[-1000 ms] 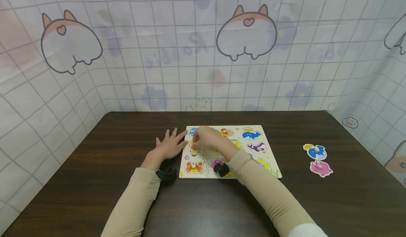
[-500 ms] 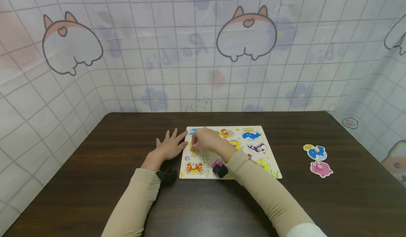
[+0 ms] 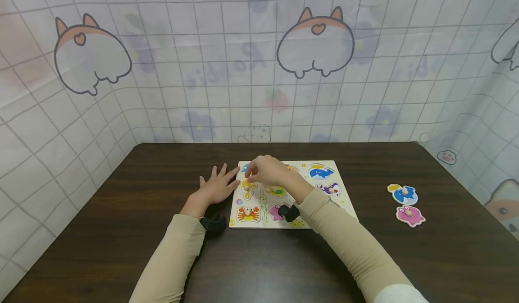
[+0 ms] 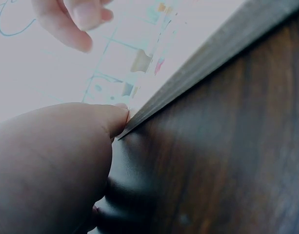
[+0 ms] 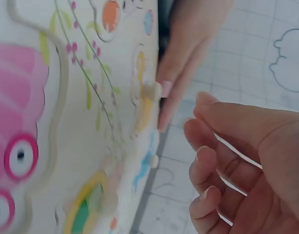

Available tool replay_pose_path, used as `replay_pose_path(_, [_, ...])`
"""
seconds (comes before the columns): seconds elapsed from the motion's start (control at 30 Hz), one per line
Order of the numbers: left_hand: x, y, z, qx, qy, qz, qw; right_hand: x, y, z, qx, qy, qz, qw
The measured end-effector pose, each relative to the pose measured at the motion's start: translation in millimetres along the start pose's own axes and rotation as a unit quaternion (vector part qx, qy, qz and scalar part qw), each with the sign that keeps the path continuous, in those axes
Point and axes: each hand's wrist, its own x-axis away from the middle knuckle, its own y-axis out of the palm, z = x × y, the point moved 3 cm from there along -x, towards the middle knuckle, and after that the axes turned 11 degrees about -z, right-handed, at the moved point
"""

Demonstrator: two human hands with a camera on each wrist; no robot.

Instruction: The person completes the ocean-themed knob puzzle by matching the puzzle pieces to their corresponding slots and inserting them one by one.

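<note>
A peg puzzle board (image 3: 256,204) with sea-animal shapes lies flat on the dark table. My left hand (image 3: 217,187) is spread on the table at its left side, thumb at the board's edge. Over the board's upper left, my right hand (image 3: 267,172) has its fingers loosely bent; in the right wrist view nothing shows between thumb and fingertips. Just below that hand, a yellow knobbed puzzle piece (image 3: 248,189) sits in the left column. An orange crab piece (image 3: 248,213) lies nearer me. The right hand and wrist hide part of the board.
Two loose knobbed pieces, a blue and yellow whale (image 3: 404,195) and a pink fish-like one (image 3: 410,215), lie on the table (image 3: 405,258) to the right. A patterned white cloth (image 3: 227,100) hangs behind and at the sides.
My right hand has let go of the yellow piece and risen slightly away from it, uncovering more of that piece. The left hand stays in place.
</note>
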Motion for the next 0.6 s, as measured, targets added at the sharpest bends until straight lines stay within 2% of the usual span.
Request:
replay_pose_path(0.27, [-1.0,0.4,-0.4,0.002,-0.003,0.000,1.0000,23,-12,10,-0.038,-0.075,0.007,0.996])
replay_pose_path(0.37, [-1.4,1.1,-0.8,0.001,-0.001,-0.001,1.0000,36,-17,13,-0.037,-0.085,0.018,0.996])
replay_pose_path(0.6, [-0.7,0.7,-1.7,0.005,0.008,-0.001,1.0000,69,-30,25,-0.039,-0.076,0.060,0.994])
